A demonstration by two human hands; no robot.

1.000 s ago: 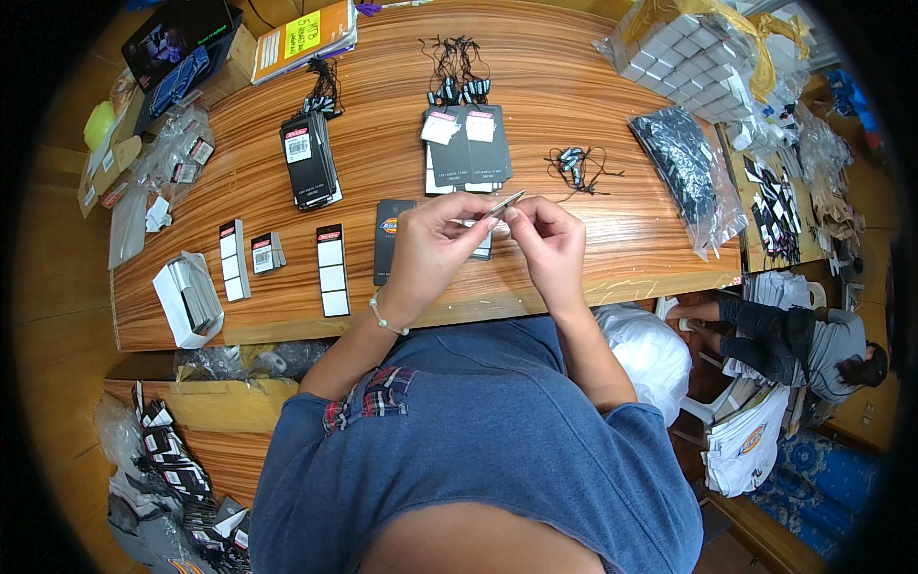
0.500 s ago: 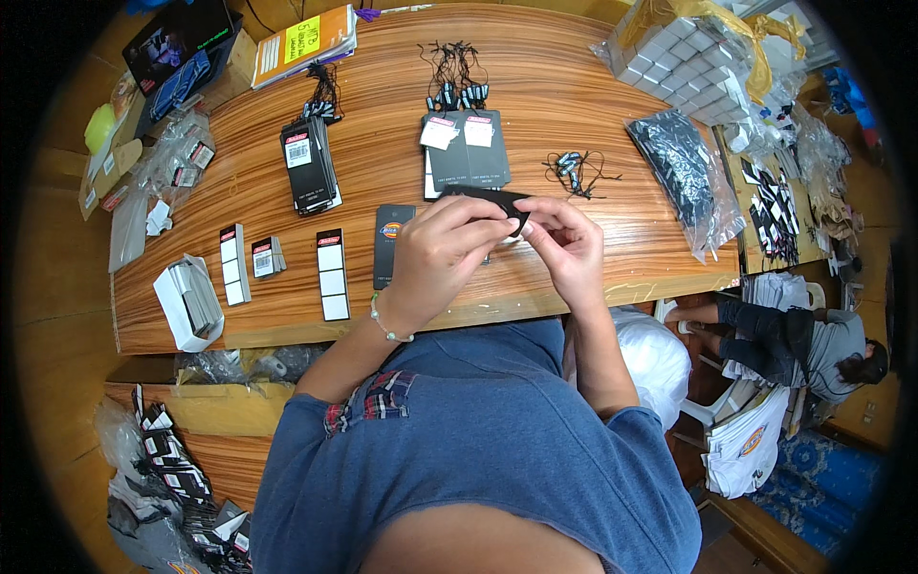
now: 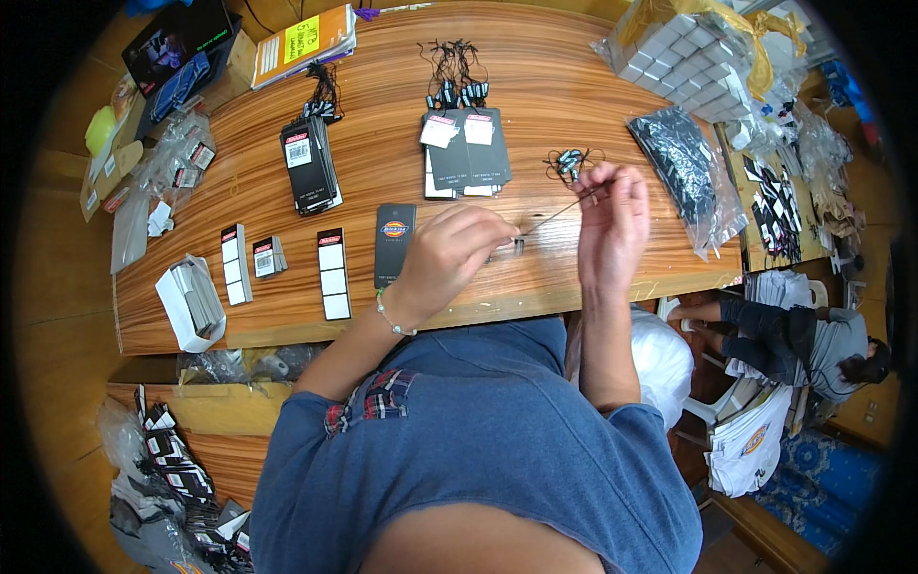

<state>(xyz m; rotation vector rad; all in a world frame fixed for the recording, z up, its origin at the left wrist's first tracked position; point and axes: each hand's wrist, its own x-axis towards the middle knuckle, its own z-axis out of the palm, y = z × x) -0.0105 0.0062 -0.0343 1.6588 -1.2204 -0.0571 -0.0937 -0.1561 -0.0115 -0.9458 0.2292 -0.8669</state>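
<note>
left hand (image 3: 457, 251) and right hand (image 3: 612, 222) pulling thin string (image 3: 557, 213) taut, above wooden table (image 3: 382, 143)

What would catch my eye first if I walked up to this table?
Probably the two hands at the near edge: the left hand and right hand stretch a thin black string between them. Behind them lie dark hang tags, and a bag of white boxes sits far right.

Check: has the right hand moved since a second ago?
Yes. The right hand has drawn right and away from the left hand, toward the black bag.
</note>
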